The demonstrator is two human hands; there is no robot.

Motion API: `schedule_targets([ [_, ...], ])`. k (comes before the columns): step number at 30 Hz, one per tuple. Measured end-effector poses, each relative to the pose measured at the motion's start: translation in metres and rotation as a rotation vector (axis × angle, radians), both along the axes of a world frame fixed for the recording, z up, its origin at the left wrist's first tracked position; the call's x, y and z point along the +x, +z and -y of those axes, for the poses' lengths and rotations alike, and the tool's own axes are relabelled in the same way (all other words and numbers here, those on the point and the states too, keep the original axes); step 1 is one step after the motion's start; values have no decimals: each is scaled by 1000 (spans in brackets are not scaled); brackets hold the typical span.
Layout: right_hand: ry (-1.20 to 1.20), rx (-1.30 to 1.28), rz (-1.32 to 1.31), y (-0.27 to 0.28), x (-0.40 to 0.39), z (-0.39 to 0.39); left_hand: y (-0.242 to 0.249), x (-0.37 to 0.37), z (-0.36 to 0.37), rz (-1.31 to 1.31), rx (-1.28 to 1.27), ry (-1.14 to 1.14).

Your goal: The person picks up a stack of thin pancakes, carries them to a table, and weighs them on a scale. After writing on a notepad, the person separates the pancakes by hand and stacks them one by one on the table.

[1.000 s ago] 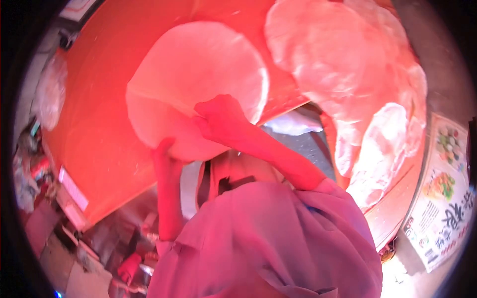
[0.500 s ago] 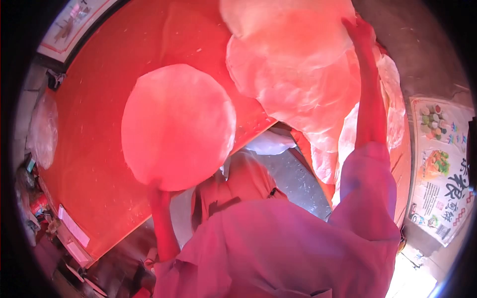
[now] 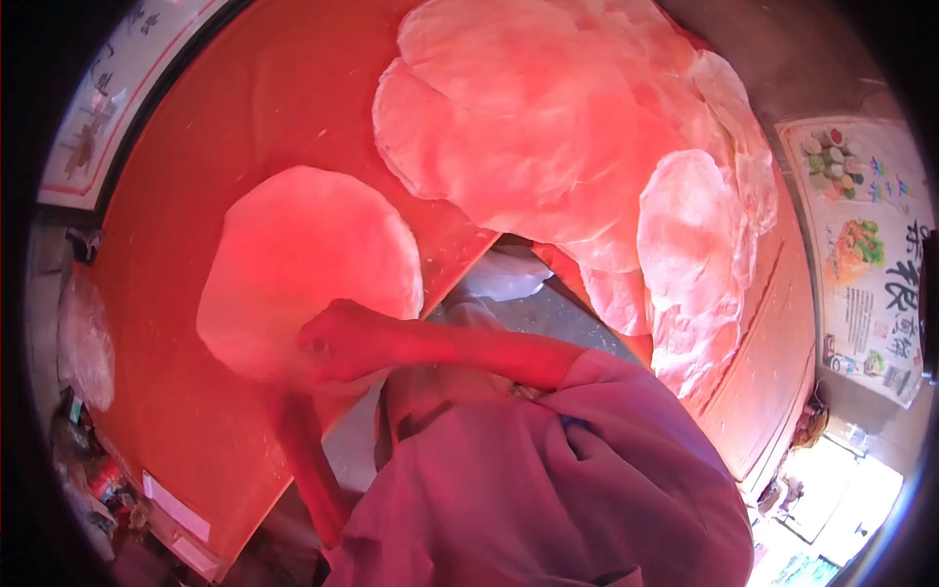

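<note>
A thin round pancake point(image 3: 308, 254) lies on the red tabletop at my left. My right hand point(image 3: 337, 338) reaches across my body to its near edge, with the fingers curled in at the rim. Close by, at the same edge, is my left hand point(image 3: 293, 386), smeared by motion, so its fingers cannot be made out. To the right, a wide pile of overlapping thin pancakes point(image 3: 528, 127) spreads over the table. A paler pancake point(image 3: 690, 230) lies on the pile's right side, and some sheets hang over the near edge.
The red tabletop point(image 3: 166, 323) has an inner corner by my body. A printed food poster point(image 3: 866, 254) is at the right. A clear plastic bag point(image 3: 86, 338) and small items line the left side. A framed picture point(image 3: 108, 108) is at upper left.
My right hand has left the pancake pile and come over to the near edge of the single pancake, beside my left hand. The view has shifted, and a paler pancake now shows on the pile's right side.
</note>
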State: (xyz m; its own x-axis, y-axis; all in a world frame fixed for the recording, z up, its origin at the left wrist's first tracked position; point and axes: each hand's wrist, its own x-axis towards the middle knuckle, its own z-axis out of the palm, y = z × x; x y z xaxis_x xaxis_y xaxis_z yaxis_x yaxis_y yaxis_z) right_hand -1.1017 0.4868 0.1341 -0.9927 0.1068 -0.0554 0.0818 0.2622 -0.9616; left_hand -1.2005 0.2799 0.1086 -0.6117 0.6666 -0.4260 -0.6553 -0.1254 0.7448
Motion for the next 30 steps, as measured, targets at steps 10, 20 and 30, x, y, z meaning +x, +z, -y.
schedule_targets([
  [10, -75, 454, 265, -10, -8, 34, -28, 4, 17, 88, -240, 127],
  [20, -1017, -493, -259, 65, 147, -170, -99, -6, 78, -548, -378, -200],
  [30, -1741, -485, -703, -64, 640, -204, -118, -25, 105, -628, -306, -291],
])
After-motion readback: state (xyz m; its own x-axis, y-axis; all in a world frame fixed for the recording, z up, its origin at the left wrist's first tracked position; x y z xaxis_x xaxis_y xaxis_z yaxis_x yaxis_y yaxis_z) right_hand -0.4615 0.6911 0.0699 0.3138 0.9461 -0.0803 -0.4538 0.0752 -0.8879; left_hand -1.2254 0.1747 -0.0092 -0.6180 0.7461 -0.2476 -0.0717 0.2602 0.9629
